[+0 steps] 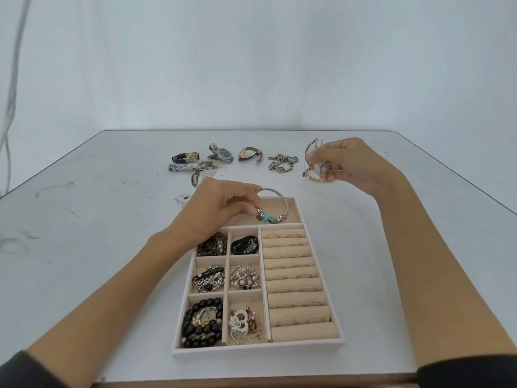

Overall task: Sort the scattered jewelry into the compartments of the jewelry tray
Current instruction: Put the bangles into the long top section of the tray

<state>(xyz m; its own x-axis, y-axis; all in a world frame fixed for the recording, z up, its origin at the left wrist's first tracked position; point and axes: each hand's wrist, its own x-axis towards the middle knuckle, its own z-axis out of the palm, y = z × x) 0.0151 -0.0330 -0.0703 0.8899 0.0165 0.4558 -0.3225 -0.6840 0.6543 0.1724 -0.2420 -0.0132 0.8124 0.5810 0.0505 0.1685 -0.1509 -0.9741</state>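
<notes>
A beige jewelry tray (253, 349) lies in front of me on the white table. My left hand (223, 204) pinches a silver bangle (275, 193) with blue and metal beads, holding it over the tray's long far compartment. Beyond the tray to the right, my right hand (348, 163) grips a bundle of thin bangles (312, 152) just above the table. Six small left compartments hold bead bracelets, chains and brooches. Several thin rings sit in the ring rolls (293, 275) on the right side.
Along the far part of the table lie three watches (222, 154), a checked strap (179, 167), a chain necklace (282, 162) and small loose pieces (183, 200). A cable (11, 88) hangs at the left. The table's near edge (251, 383) runs below the tray.
</notes>
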